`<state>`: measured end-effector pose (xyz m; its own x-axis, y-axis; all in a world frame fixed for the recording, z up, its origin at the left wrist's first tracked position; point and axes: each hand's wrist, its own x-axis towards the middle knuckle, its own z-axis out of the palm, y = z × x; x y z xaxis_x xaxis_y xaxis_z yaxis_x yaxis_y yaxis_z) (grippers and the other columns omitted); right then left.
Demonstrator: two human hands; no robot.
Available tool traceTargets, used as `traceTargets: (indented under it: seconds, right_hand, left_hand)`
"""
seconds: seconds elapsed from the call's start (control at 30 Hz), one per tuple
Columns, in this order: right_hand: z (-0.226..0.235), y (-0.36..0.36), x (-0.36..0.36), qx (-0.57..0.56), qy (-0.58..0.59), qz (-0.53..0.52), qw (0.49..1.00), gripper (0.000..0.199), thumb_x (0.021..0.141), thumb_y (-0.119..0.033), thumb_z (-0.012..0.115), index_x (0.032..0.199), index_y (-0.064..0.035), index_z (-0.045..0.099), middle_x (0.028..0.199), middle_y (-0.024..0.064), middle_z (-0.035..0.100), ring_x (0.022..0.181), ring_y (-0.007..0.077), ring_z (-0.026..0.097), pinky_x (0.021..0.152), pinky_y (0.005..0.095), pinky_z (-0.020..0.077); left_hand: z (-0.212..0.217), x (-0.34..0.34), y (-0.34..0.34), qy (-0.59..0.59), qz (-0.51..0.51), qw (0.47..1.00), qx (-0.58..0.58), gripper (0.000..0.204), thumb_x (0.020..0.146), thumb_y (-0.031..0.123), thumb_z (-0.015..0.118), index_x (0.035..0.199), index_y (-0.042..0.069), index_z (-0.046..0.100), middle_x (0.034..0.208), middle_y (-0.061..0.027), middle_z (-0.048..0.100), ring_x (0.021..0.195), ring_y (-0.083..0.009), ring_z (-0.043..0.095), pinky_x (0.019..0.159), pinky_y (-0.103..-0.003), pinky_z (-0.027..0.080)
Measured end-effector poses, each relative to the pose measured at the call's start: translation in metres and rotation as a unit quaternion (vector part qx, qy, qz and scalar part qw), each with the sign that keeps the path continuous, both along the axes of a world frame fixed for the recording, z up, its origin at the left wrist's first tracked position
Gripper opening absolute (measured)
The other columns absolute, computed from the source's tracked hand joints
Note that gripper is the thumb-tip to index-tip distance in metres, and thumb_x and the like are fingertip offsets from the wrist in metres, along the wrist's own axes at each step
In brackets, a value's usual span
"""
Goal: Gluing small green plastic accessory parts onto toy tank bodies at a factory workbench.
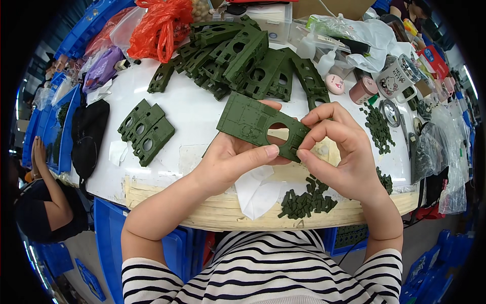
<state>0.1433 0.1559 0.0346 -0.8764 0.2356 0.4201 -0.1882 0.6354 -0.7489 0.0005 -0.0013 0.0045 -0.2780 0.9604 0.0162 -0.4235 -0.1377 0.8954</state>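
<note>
A dark green plastic model tank hull top (243, 117) with a large round hole is held tilted above the table. My left hand (225, 157) is closed around it from below, thumb along the near edge and fingers behind. At its right end, the fingertips of my right hand (347, 152) are pinched against the edge; anything small between them is hidden. Below my hands, a heap of small dark green pieces (307, 201) lies near the table edge, beside a folded white paper (255, 192). A second pile of small pieces (378, 129) is at the right.
Many similar hull tops (238, 55) are stacked at the back; several more (147, 133) lie at the left. Around them are a red plastic bag (159, 30), white squeeze bottles (326, 63), a mug (395, 81), a black pouch (91, 137) and blue crates (114, 238).
</note>
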Motion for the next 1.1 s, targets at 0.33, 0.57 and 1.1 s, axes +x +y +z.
traceTargets:
  seconds: [0.33, 0.57, 1.1]
  right_hand:
    - [0.001, -0.001, 0.000, -0.003, 0.007, 0.001, 1.000, 0.010, 0.071, -0.004, 0.072, 0.076, -0.0034, 0.063, 0.095, 0.0095, 0.058, 0.088, 0.0209, 0.058, 0.077, 0.0296, 0.0449]
    - [0.001, -0.002, -0.001, 0.001, 0.019, 0.006, 1.000, 0.012, 0.071, -0.003, 0.072, 0.080, -0.0041, 0.064, 0.095, 0.0095, 0.058, 0.088, 0.0211, 0.058, 0.078, 0.0298, 0.0447]
    - [-0.004, -0.008, -0.004, 0.299, 0.150, -0.028, 0.942, 0.039, 0.058, -0.013, 0.081, 0.096, -0.0109, 0.073, 0.094, 0.0062, 0.058, 0.087, 0.0260, 0.053, 0.074, 0.0376, 0.0457]
  left_hand:
    - [0.000, 0.000, 0.000, 0.001, -0.002, 1.000, 0.005, 0.065, 0.086, 0.012, 0.059, 0.141, 0.008, 0.026, 0.132, -0.0173, 0.046, 0.114, -0.0284, 0.056, 0.092, -0.047, 0.051]
    - [0.003, -0.001, -0.001, -0.011, -0.005, 1.000, -0.009, 0.066, 0.086, 0.012, 0.059, 0.142, 0.008, 0.025, 0.132, -0.0158, 0.046, 0.115, -0.0276, 0.055, 0.094, -0.047, 0.050]
    - [0.011, -0.002, -0.003, -0.056, 0.019, 0.998, -0.012, 0.063, 0.087, 0.015, 0.055, 0.142, 0.008, 0.026, 0.129, -0.0129, 0.047, 0.117, -0.0243, 0.054, 0.096, -0.042, 0.049]
